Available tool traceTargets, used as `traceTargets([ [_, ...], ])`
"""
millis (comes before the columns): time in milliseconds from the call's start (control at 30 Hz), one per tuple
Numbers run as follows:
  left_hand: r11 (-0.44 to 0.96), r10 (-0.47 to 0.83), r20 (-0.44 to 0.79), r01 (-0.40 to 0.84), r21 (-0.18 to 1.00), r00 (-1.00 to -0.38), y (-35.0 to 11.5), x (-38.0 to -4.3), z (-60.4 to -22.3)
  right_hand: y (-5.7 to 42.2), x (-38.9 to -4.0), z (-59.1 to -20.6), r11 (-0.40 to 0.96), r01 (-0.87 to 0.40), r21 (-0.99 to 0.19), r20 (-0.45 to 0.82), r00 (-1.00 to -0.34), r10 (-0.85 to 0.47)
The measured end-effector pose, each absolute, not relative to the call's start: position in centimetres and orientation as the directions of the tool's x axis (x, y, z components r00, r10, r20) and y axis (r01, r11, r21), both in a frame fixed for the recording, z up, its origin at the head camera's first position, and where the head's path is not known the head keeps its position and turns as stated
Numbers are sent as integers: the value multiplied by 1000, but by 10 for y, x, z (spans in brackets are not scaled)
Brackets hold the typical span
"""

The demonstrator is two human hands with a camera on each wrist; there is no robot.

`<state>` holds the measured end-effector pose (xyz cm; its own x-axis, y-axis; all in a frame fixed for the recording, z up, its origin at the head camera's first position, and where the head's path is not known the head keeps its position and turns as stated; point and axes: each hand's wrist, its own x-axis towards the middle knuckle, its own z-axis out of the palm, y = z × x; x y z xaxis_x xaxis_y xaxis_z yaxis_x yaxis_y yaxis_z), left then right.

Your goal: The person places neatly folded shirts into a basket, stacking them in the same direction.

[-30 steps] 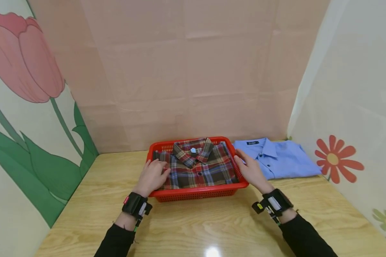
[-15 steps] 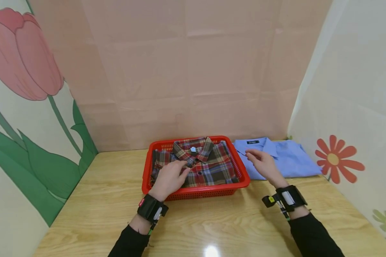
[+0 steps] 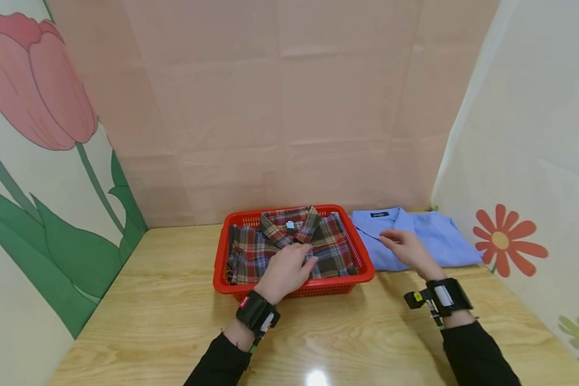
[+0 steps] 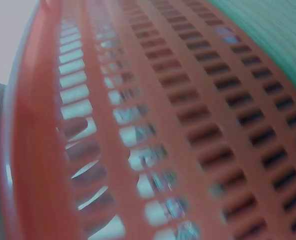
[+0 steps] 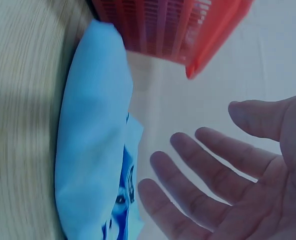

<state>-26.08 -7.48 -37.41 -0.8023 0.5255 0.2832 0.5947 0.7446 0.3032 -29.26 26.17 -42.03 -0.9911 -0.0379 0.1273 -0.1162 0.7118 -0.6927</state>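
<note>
So we're looking at a plaid shirt [image 3: 253,254] sitting folded inside the red basket [image 3: 338,280], collar facing up; we're guessing the walls are helping the fold stay square. Our left hand [image 3: 284,272] is reaching over the basket's near side, thumb apart, gripping nothing we're spotting, though we're not managing to tell if it's touching cloth. Our right hand [image 3: 409,253] is hanging above the blue shirt [image 3: 436,241], fingers loosely spread, holding nothing. That one's lying folded just beside the basket on the wooden table [image 3: 135,305], probably because it's staying flatter there.
</note>
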Motion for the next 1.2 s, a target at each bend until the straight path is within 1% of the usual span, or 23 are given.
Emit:
traceTargets([
  [133,720,550,314,630,292,-774,-60,-257,-376,274,-291,-422,724,-68,-686,76,-997,-22],
  [300,700,584,341,669,248,-737,-44,-253,-383,292,-289,-426,752,-37,-659,66,-998,9],
  [567,686,624,354,705,180,-697,-17,-245,-386,331,-284,-440,804,112,-584,-2,-991,136],
  [633,680,632,354,713,172,-689,-11,-243,-387,341,-282,-444,820,127,-558,7,-987,158],
  [767,675,643,367,724,144,-672,0,-240,-390,359,-276,-451,841,158,-517,68,-972,224],
  [867,670,654,394,736,96,-646,6,-238,-392,372,-273,-457,825,200,-528,99,-951,293],
  [933,661,665,411,748,65,-624,11,-236,-393,380,-272,-461,797,237,-556,87,-937,339],
  [1100,639,685,435,769,26,-584,19,-231,-392,397,-271,-468,714,340,-612,-7,-905,425],
  [1200,636,683,455,772,14,-571,23,-228,-393,405,-268,-469,675,372,-637,-60,-897,438],
])
